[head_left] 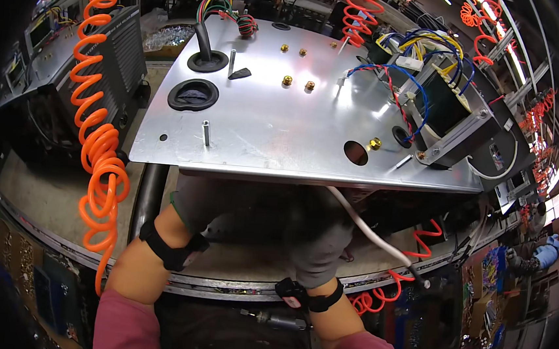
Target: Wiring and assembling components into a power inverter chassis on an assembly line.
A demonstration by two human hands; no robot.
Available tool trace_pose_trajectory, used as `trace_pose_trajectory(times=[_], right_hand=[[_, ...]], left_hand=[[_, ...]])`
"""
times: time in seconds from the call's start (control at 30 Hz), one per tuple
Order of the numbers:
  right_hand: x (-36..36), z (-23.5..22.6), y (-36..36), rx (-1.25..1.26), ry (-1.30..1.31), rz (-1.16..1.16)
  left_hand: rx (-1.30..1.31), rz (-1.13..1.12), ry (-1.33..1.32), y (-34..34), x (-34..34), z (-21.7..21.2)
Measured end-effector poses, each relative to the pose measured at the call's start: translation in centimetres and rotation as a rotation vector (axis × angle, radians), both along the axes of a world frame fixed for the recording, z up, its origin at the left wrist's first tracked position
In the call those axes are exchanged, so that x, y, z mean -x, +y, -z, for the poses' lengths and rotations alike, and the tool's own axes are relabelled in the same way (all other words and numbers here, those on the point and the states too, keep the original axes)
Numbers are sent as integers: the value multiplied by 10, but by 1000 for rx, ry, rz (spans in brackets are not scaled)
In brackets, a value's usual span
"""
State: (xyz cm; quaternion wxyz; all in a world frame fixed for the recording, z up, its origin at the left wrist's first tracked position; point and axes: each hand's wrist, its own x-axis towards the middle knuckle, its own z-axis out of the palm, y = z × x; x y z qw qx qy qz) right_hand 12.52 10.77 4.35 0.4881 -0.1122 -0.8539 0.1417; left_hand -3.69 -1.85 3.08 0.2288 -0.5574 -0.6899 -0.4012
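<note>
Both forearms reach forward beneath a raised silver metal panel (251,123). My left hand (200,200), in a dark grey glove with green trim, goes in under the panel's front edge. My right hand (320,253), also grey-gloved, is lower and to the right, its front part lost in shadow. The fingers of both hands are hidden, so what they touch cannot be seen. A white cable (373,234) comes out from under the panel beside my right hand and hangs toward the right, ending in a dark tip. Dark straps with small modules circle both wrists.
The panel carries standoffs, brass bolts, rubber grommets and a wire bundle (217,2). A transformer (439,102) with coloured wires stands at its right. An orange coiled air hose (89,94) hangs at left near a black machine housing (114,63). A pneumatic screwdriver (278,320) lies below.
</note>
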Motion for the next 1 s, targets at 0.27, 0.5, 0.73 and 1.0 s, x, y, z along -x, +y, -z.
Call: trace_pose_trajectory(times=[0.27,0.5,0.73,1.0], right_hand=[[-5,-18,-14,-96,-108,-95],[-6,-16,-8,190,-114,-313],[-1,-21,-3,239,-149,-353],[4,-30,-4,139,-129,-318]], left_hand=[[-221,196,-549,-3,-34,-33],[-407,156,-631,6,-49,-37],[-95,106,-165,-8,-1,-10],[83,-384,310,7,44,53]])
